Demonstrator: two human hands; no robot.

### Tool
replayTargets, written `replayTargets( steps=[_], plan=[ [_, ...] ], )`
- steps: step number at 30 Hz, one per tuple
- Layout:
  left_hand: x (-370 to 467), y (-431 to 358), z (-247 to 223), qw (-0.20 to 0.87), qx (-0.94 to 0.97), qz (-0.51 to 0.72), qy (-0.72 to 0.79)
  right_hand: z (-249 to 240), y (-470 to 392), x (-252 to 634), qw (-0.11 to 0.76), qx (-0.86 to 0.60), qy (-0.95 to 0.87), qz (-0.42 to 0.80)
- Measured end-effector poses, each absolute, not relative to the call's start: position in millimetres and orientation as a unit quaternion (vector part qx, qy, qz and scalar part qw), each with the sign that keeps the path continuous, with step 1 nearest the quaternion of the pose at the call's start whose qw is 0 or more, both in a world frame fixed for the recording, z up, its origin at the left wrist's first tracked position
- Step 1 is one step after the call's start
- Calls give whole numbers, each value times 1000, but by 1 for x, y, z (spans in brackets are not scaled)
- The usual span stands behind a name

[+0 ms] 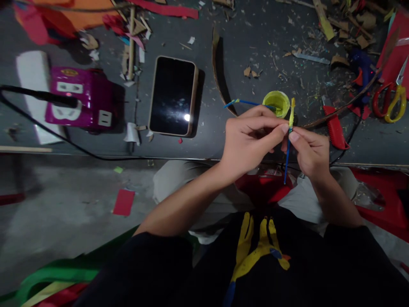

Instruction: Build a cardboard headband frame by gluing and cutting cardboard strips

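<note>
Both hands meet at the table's front edge around a thin blue paintbrush [287,155], upright in view with yellow paint on its top end. My left hand [247,136] is closed, its thumb and fingertips pinching the brush near the painted part. From the other side, my right hand [311,151] pinches it just below. Behind the fingers stands a small cup of yellow-green paint [276,102]. A second blue stick [249,102] with a yellow smear reaches left from the cup; its right end is hidden. A curved cardboard strip [220,81] runs behind my left hand.
On the left are a purple power socket box [86,98] with a black cable and a phone [174,96]. To the right lie a red-handled cutter [335,127], scissors [390,98] and a blue glue gun [361,76]. Cardboard scraps [361,25] litter the back right.
</note>
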State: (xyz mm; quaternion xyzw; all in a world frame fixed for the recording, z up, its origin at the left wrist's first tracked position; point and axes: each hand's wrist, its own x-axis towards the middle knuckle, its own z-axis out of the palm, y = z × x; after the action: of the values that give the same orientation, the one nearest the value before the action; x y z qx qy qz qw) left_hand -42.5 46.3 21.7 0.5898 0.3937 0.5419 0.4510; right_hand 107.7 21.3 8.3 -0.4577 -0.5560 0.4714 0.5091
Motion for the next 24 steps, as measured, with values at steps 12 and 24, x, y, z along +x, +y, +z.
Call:
replayTargets(
  steps=[12, 24],
  plan=[
    [-45, 48, 25, 406, 615, 545, 400, 18, 24, 106, 514, -435, -633, 381],
    [-39, 46, 24, 457, 569, 562, 390, 3, 23, 106, 517, -447, -519, 514]
  ],
)
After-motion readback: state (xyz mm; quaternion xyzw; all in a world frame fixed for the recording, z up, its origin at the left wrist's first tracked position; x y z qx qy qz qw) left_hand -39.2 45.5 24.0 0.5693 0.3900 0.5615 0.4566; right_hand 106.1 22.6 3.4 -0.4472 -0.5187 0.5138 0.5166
